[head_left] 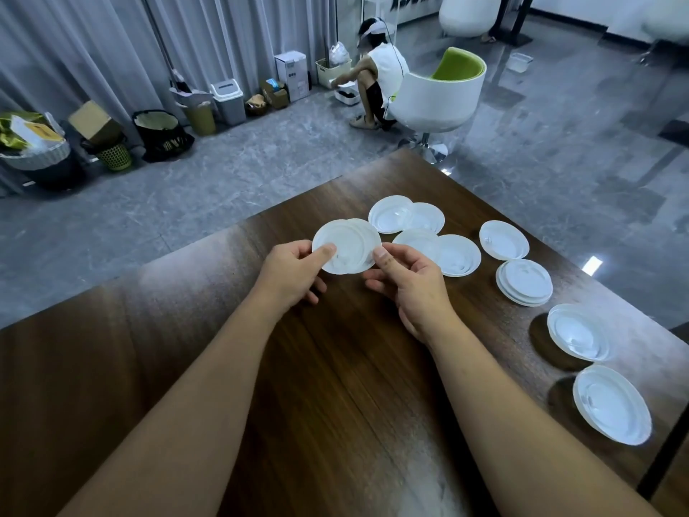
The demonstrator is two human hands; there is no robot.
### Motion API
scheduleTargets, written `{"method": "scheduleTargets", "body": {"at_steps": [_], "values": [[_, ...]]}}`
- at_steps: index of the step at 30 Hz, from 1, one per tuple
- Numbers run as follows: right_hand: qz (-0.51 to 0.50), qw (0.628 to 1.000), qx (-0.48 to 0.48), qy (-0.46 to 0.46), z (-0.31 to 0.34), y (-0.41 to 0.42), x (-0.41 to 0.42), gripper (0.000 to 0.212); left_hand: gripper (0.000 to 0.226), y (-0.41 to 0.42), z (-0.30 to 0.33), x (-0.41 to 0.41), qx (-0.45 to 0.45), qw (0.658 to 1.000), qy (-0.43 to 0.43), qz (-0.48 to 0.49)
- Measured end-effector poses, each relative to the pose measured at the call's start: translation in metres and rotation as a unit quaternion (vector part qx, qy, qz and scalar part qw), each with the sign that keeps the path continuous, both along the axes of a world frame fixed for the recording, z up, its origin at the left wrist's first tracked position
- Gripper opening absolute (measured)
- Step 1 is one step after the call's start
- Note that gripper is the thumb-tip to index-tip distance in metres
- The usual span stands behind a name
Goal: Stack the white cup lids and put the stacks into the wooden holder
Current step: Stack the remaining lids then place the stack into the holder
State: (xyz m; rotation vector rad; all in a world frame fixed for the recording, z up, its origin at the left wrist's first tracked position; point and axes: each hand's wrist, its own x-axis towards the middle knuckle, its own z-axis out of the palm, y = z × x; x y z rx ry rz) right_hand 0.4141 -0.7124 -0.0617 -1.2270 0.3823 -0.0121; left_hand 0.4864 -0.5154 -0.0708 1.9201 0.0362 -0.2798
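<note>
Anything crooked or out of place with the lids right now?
The two lids pinched between the left hand and right hand are offset, not nested. Loose lids on the table overlap untidily. No wooden holder is in view. Nothing looks damaged.

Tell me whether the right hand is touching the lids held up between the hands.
Touching. The head view shows the right hand's thumb pressed on the right edge of the held lids, with the left hand pinching the other edge.
</note>
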Motion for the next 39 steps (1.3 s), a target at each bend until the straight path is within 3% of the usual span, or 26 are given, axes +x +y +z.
{"method": "scheduleTargets", "body": {"at_steps": [3,7,15,29,39], "values": [[0.004,1.0,-0.005,-0.001,0.0005,0.0002,0.0001,0.022,0.021,-0.0019,-0.0001,-0.0033,-0.013,0.999,-0.049,0.003],[0.005,1.0,-0.006,0.001,0.0005,0.0005,0.0008,0.023,0.021,-0.0031,-0.0035,-0.003,-0.019,0.995,-0.081,0.05],[0.01,1.0,0.005,0.004,0.0004,0.0001,0.0013,0.025,0.024,-0.0044,-0.0023,0.002,-0.059,0.994,-0.023,0.086],[0.036,0.998,0.048,0.002,0.0016,-0.0028,0.0019,0.026,0.033,-0.0053,-0.0025,0.0034,-0.012,0.999,-0.014,0.028],[0.043,0.999,0.015,-0.005,-0.0008,-0.0022,0.0021,0.023,0.03,0.0013,-0.0024,0.0031,-0.065,0.998,-0.001,-0.026]]}}
